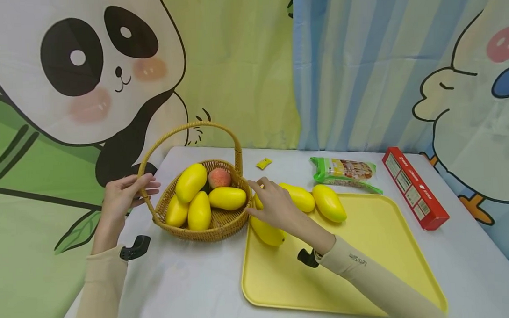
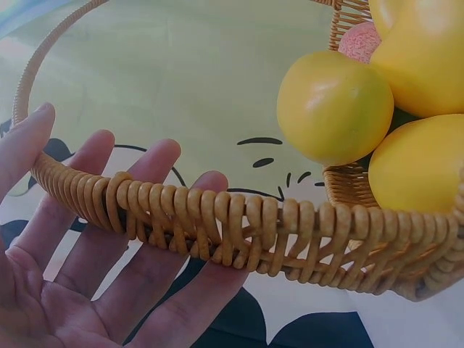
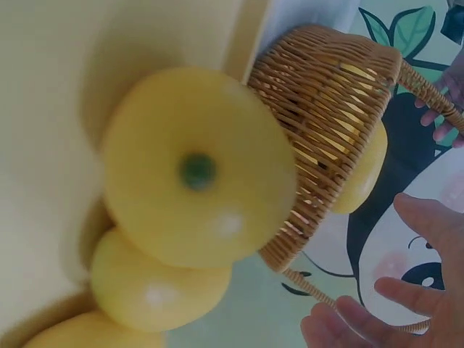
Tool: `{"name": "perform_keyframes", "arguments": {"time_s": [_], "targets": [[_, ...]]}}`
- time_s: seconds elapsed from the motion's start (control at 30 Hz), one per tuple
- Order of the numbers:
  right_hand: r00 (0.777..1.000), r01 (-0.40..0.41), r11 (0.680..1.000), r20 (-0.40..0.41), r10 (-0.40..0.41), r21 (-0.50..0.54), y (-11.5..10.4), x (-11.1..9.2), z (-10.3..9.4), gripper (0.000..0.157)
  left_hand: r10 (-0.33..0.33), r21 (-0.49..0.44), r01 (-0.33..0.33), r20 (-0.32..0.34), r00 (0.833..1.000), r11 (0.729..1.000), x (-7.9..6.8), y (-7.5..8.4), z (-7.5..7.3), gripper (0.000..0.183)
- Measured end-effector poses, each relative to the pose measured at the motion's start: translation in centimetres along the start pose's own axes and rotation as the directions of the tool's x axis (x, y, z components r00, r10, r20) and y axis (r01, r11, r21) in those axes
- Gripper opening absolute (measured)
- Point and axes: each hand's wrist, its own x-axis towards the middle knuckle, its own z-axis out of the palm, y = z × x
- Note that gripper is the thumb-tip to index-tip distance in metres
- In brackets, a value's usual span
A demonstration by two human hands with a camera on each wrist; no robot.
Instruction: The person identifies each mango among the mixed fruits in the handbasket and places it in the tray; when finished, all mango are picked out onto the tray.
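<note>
Wicker, woven and tan, forms the basket [image 1: 215,234], which stands on the white counter [image 1: 191,273] just left of a yellow tray [image 1: 367,267]. The left hand [image 1: 123,196] is at the basket's handle [image 1: 238,157], thumb on one side and spread, nearly straight fingers on the other (a loose touch rather than a clasp). The right hand [image 1: 273,203] holds nothing; its fingers are apart and slightly bent, beside the basket's right rim and above the tray's mangoes [image 1: 331,204], of which at least three show. Inside the basket lie four visible yellow mangoes [image 1: 191,182] and a pinkish peach [image 1: 218,178]. Farther back are a small yellow sachet [image 1: 264,163], a green-edged snack packet [image 1: 347,170] and, rightmost, a red box [image 1: 415,188].
</note>
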Motion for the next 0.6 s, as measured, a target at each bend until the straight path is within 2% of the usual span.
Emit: {"name": "perform_keyframes", "arguments": {"time_s": [0.27, 0.4, 0.6], "targets": [[0.998, 0.037, 0.998, 0.055, -0.04, 0.049, -1.7, 3.5, -0.1, 0.062, 0.004, 0.011, -0.004, 0.0, 1.0, 1.0, 0.0, -0.1, 0.2, 0.021], [0.996, 0.041, 0.999, 0.073, -0.042, 0.026, -2.3, 5.1, -0.1, 0.063, 0.006, 0.003, -0.006, 0.002, 1.0, 1.0, 0.2, -0.1, 0.2, 0.022], [0.98, 0.063, 0.998, 0.192, -0.058, -0.019, -2.7, 7.2, 0.9, 0.068, 0.007, 0.012, -0.007, -0.001, 1.0, 1.0, 0.1, -0.2, 0.1, 0.02]]}}
